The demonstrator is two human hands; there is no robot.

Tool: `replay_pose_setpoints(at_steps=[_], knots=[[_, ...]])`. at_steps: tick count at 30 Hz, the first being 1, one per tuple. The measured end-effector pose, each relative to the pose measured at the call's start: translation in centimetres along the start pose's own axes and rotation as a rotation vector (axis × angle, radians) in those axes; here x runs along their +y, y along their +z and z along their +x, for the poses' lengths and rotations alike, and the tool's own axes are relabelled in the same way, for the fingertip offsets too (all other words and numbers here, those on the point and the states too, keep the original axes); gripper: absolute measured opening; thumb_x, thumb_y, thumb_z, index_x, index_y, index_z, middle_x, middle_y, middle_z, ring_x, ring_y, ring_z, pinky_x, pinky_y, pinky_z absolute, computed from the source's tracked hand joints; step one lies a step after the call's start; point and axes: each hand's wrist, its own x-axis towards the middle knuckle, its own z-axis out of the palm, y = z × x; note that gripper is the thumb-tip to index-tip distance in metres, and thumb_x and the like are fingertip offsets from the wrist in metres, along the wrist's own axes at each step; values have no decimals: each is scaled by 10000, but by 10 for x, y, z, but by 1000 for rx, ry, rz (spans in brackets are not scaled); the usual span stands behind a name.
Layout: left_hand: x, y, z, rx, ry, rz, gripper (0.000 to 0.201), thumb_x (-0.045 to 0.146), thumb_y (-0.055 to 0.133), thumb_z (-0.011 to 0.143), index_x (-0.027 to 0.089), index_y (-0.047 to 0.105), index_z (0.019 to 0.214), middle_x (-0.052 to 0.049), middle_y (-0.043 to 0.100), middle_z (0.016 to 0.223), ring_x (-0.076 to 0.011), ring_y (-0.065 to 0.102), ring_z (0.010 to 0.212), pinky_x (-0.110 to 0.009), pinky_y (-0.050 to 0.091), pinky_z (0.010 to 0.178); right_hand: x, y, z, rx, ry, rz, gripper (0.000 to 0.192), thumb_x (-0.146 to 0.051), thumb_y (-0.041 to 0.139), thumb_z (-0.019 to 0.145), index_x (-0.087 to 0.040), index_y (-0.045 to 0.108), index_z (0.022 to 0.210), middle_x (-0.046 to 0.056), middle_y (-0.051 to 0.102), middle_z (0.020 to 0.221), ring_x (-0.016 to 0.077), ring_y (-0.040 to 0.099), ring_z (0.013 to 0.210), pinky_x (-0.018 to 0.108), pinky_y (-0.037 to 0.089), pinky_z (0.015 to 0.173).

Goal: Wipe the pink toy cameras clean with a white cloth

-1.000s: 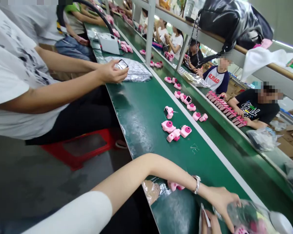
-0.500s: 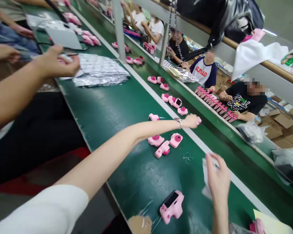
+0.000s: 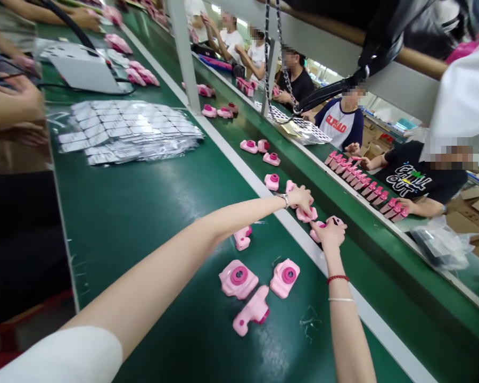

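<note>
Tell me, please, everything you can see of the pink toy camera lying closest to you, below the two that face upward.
The pink toy camera looks like glossy moulded plastic. It lies tipped on the green belt, slanting from lower left to upper right, with a darker pink round part at its lower right edge. Its upper end lies close between two lens-up cameras, contact unclear. No hand touches it; both hands are farther up the belt.

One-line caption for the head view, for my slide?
Both hands reach across the green belt: left hand and right hand each on a pink toy camera.
</note>
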Motion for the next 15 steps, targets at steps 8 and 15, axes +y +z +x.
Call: replay_pose_setpoints(at_steps=[8, 15], knots=[[29, 14, -48, 99, 138, 54, 423, 407, 647, 976, 177, 602, 1328, -118, 614, 1371, -269, 630, 1207, -508, 557, 1008, 30, -10, -14, -63, -87, -137, 583, -636, 573, 959, -204, 564, 1351, 122, 571, 1366, 249, 616, 1137, 468, 539, 970], [65, 4, -67, 75, 25, 123, 411, 399, 649, 978, 172, 603, 1317, -111, 641, 1315, -247, 662, 1131, -471, 591, 945, 30, -20, -32, -49, -141, -257, 551, -593, 549, 972, -181, 585, 1337, 141, 625, 1302, 258, 659, 1110, 459, 547, 952]])
